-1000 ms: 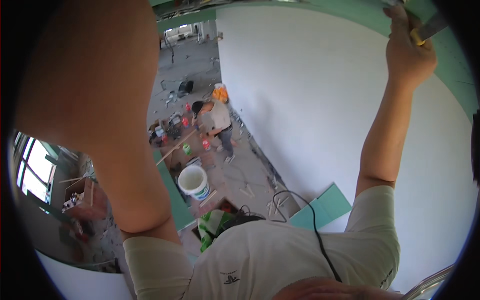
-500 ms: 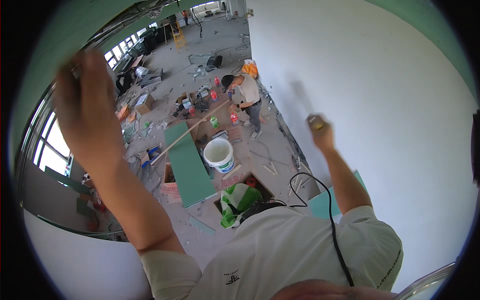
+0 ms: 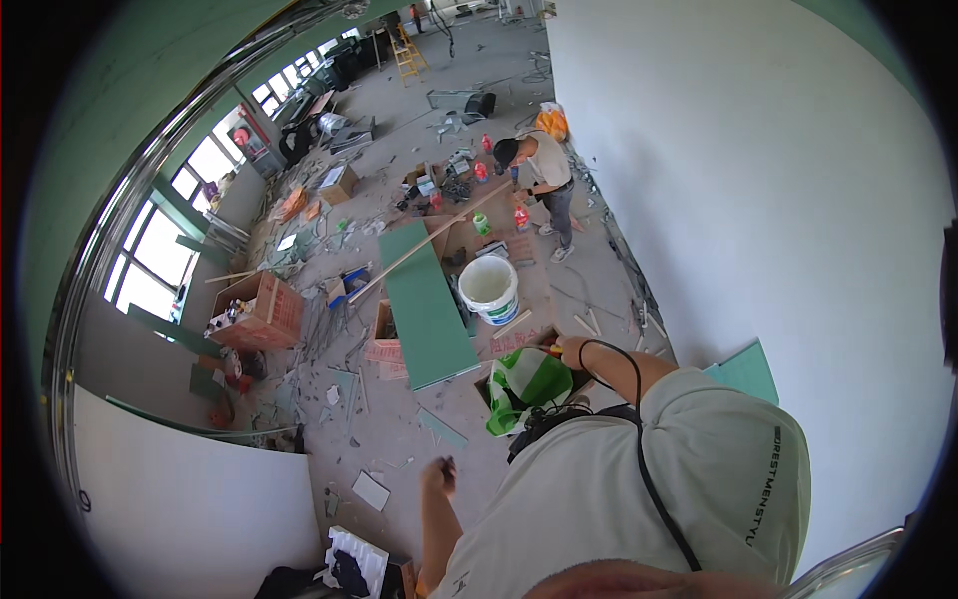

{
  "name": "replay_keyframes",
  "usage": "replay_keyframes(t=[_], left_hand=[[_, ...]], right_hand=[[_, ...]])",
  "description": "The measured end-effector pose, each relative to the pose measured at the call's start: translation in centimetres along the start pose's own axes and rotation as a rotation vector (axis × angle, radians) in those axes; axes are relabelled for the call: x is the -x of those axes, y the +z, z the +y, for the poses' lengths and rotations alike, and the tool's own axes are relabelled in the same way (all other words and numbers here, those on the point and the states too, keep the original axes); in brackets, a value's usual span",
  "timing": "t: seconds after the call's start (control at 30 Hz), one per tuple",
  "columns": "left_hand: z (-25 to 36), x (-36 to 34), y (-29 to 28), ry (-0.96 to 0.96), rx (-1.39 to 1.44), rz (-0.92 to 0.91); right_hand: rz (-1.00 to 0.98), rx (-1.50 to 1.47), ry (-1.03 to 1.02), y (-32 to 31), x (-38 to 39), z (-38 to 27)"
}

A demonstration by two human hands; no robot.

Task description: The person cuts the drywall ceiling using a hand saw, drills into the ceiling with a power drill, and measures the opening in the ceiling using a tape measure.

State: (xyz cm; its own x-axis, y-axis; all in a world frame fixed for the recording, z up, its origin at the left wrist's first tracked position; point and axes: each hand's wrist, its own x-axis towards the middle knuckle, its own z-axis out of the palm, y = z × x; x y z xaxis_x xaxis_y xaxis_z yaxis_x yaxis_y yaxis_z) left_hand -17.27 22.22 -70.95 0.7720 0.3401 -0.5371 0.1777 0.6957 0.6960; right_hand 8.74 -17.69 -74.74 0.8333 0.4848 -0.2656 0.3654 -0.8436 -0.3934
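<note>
Both my arms lowered from overhead: left hand (image 3: 439, 477) fisted, right hand (image 3: 571, 349) gripping unclear; white bucket (image 3: 488, 288), green board (image 3: 429, 304) on the floor below.

Unfinished interior — grey concrete floor (image 3: 599, 270) strewn with debris, tall white wall (image 3: 758, 180) at right, daylit windows (image 3: 150, 270) at left, green board (image 3: 429, 304) lying centre.

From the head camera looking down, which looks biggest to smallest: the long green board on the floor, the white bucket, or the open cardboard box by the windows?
1. Green board, clearly the largest.
2 and 3. White bucket and cardboard box look much alike; the fisheye bend makes ranking them unsure.
</note>
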Motion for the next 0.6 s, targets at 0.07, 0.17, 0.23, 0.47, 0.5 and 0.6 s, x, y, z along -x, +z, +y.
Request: replay_keyframes(t=[0.07, 0.17, 0.23, 0.47, 0.5, 0.6], left_hand=[[-3.6, 2.3, -4.3, -0.02, -0.046, 0.041], [-7.9, 6.0, -12.0, -0.058, -0.113, 0.103], [-9.4, 8.0, -15.7, -0.092, -0.162, 0.14], [-13.5, 10.6, -21.4, -0.209, -0.381, 0.221], [-14.0, 9.8, -20.8, -0.227, -0.411, 0.237], [-14.7, 7.8, -18.9, -0.282, -0.495, 0.287]], right_hand=[[-0.025, 0.033, -0.127, 0.6, 0.2, -1.9], [-0.122, 0.24, -0.118, 0.5, 1.0, -4.0], [-0.261, 0.212, -0.082, 1.1, 1.0, -3.5], [-0.276, 0.047, 0.038, 4.4, 1.3, -1.9], [-0.279, 0.045, 0.036, 4.4, 1.5, -2.3], [-0.259, -0.008, 0.074, 4.3, 2.0, -3.3]])
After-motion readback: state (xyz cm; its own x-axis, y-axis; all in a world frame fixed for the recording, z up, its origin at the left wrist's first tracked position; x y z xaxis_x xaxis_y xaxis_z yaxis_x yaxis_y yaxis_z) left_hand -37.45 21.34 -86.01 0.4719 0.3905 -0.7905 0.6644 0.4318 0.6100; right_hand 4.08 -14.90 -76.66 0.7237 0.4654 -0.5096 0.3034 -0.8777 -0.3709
